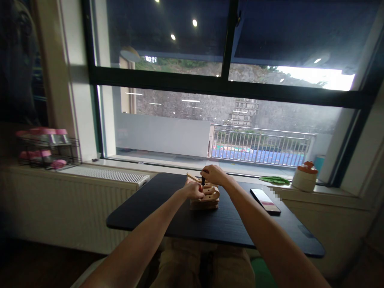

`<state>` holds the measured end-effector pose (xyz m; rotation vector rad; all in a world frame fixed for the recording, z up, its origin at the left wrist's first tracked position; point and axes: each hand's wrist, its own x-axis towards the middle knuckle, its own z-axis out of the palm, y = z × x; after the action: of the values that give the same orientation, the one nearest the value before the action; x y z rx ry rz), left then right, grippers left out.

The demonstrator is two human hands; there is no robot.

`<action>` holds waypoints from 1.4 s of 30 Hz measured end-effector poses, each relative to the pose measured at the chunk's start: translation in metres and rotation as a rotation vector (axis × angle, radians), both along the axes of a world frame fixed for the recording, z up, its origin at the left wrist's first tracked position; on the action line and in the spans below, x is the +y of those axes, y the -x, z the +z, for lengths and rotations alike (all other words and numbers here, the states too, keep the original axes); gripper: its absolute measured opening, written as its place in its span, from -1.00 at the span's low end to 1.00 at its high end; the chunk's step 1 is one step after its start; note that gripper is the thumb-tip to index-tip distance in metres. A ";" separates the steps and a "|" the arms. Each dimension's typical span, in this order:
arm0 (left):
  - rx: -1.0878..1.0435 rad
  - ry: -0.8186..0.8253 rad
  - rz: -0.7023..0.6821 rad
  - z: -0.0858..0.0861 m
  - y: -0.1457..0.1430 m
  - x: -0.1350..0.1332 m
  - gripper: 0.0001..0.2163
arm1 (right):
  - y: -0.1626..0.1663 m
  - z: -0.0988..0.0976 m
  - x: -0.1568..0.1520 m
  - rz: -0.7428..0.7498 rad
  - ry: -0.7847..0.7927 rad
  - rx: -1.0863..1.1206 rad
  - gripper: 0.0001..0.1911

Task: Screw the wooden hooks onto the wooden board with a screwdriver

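A small light-wood assembly with curved slats and dark holes sits on the black table. My right hand is closed round the top of an upright, black-handled screwdriver, which points down at the wood. Its tip is hidden behind my left fingers. At the left side of the assembly, my left hand is closed, its fingers gripping the wood close to the screwdriver.
A phone lies on the black table to the right. On the windowsill are a green cloth and a white pot with an orange top. A wire rack with pink-topped containers stands at left above a radiator.
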<state>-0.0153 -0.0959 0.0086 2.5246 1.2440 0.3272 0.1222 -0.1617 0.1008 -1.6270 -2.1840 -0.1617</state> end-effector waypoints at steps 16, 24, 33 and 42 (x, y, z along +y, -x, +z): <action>-0.237 0.201 -0.090 0.026 0.003 -0.008 -0.76 | 0.005 -0.005 0.008 -0.087 -0.018 0.087 -0.55; -0.290 0.328 -0.093 0.030 0.002 -0.015 -0.77 | -0.010 -0.066 -0.028 -0.180 -0.042 0.252 -0.66; -0.377 0.333 -0.077 0.036 -0.001 -0.014 -0.92 | 0.015 -0.130 -0.017 -0.306 0.031 0.417 -0.71; -0.356 0.364 -0.021 0.036 -0.008 -0.016 -0.92 | 0.018 -0.138 -0.012 -0.334 0.005 0.445 -0.63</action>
<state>-0.0071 -0.1117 0.0445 2.0607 1.0301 0.4738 0.1041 -0.1732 -0.0374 -1.8154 -1.5794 0.1050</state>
